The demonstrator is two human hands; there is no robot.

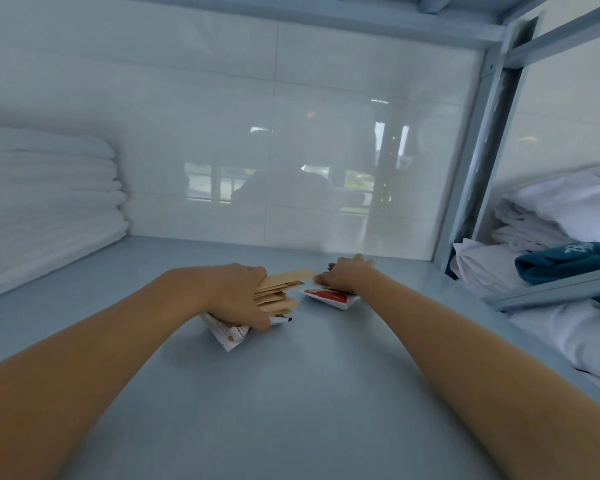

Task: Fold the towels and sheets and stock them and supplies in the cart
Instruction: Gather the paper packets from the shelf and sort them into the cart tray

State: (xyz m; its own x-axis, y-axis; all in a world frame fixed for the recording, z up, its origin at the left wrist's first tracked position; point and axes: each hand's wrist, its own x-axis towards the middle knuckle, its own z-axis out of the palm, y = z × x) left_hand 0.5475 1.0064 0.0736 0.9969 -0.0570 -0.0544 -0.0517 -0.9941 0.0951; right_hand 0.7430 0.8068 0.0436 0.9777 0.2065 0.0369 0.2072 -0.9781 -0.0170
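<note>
Packets (278,292) on cart shelf (291,393)

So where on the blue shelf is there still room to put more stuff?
The shelf is bare in front of both hands, between the forearms. It is also bare between the white towel stack and the left hand. Around the tan packets and red sachet by the right hand, it is crowded.

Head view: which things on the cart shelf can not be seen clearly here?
- Print on the white packets: too small and blurred; the left hand covers most of them.
- Tan sachets: their count is unclear, since they overlap under that hand.
- What the right hand pinches: its fingers hide it.
- Folded towel stack: cut off by the left edge.
</note>
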